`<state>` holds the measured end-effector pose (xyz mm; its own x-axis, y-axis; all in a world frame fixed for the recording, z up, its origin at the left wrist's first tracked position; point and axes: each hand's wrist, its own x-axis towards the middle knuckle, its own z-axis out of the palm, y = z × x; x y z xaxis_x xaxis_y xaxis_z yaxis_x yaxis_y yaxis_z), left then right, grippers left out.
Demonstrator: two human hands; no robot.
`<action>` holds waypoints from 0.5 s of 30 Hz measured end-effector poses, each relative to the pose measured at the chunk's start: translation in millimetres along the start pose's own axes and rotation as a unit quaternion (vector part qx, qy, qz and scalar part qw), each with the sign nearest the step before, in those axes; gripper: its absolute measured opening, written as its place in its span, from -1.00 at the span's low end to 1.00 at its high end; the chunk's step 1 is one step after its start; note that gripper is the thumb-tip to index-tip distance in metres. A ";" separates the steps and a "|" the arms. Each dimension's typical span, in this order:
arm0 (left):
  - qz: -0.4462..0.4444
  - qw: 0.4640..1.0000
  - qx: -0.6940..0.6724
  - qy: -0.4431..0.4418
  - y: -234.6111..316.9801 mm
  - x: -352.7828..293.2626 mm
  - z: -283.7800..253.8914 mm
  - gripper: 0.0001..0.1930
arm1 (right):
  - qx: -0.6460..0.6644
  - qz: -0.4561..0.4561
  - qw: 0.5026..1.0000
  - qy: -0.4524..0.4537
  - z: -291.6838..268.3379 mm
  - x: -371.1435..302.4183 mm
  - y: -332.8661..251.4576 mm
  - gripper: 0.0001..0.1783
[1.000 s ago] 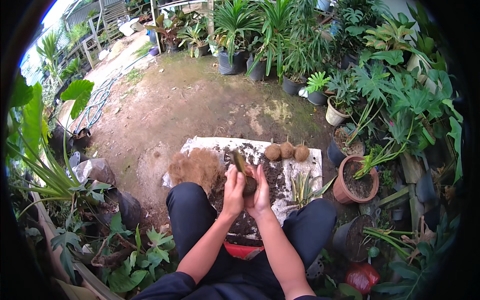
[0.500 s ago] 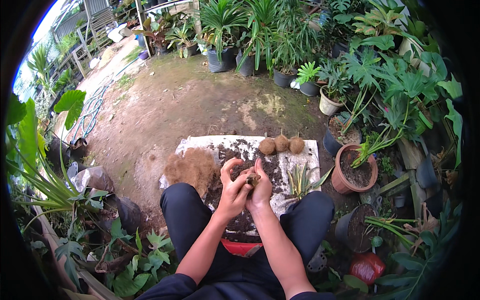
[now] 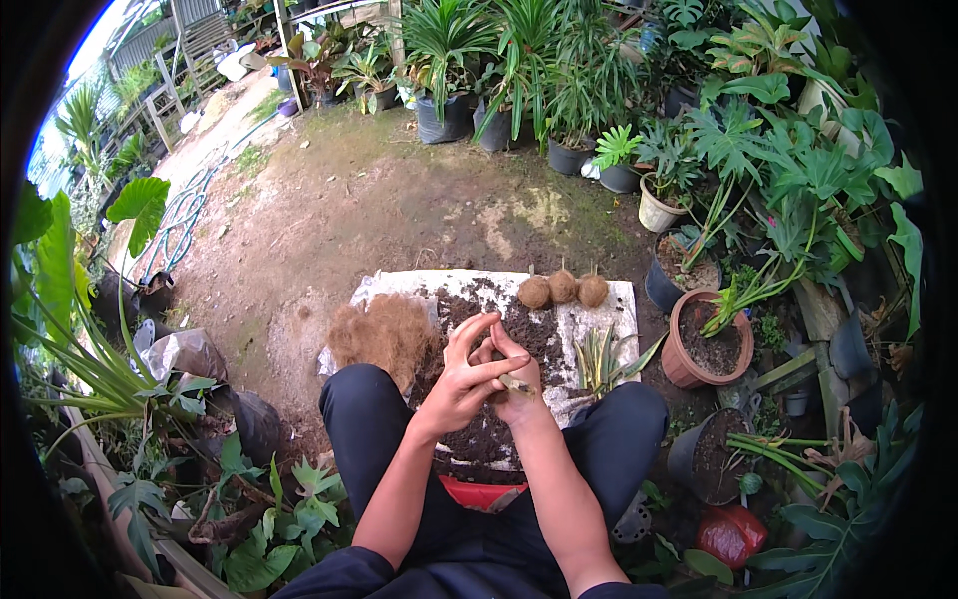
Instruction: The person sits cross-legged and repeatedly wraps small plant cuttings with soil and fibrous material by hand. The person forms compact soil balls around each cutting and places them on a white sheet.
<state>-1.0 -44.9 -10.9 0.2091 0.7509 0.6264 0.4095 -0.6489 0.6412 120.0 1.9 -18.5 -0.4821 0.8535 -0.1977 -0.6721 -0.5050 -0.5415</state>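
My two hands meet over a white sheet [image 3: 609,334] strewn with dark soil [image 3: 479,436]. A short, pale green-brown plant piece [image 3: 516,384] pokes out between them, its other end hidden by my fingers. My left hand [image 3: 461,384] presses against it, fingers bent and reaching over the right palm. Underneath, my right hand [image 3: 521,367] cups around the same piece, thumb and fingers curled inward. Several yellow-edged, pointed leaves [image 3: 599,364] lie on the sheet beyond my right knee. Three brown fibre balls [image 3: 563,288] with short stubs sit in a row along its far edge.
Loose brown fibre [image 3: 379,334] is heaped at the sheet's left. A terracotta pot [image 3: 711,339] and other potted plants crowd the right side. A red plastic bag [image 3: 731,536] lies low right. A blue hose [image 3: 187,222] runs over the ground far left.
The plant piece has tipped and slid lower toward my right wrist. My left fingers have stretched over it, and both hands have turned closer together.
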 end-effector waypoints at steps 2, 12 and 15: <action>-0.007 0.999 -0.033 0.030 1.0 0.6 6.4 -0.66 | 0.020 -0.031 0.999 -0.037 -0.4 -0.3 -0.4 -0.51; -0.228 0.785 -0.430 0.383 -8.3 4.2 21.7 -0.34 | -0.555 -0.314 0.770 -0.026 13.0 -3.4 26.1 -0.27; -0.260 0.756 -0.421 0.430 -8.2 4.9 10.2 -0.44 | -0.455 -0.274 0.835 -0.142 8.6 1.2 26.3 -0.35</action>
<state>5.8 -34.6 -17.6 -0.5877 0.8089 0.0187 -0.5464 -0.4138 0.7281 96.9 -11.5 -25.9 -0.4427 0.7947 0.4154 -0.1929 0.3680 -0.9096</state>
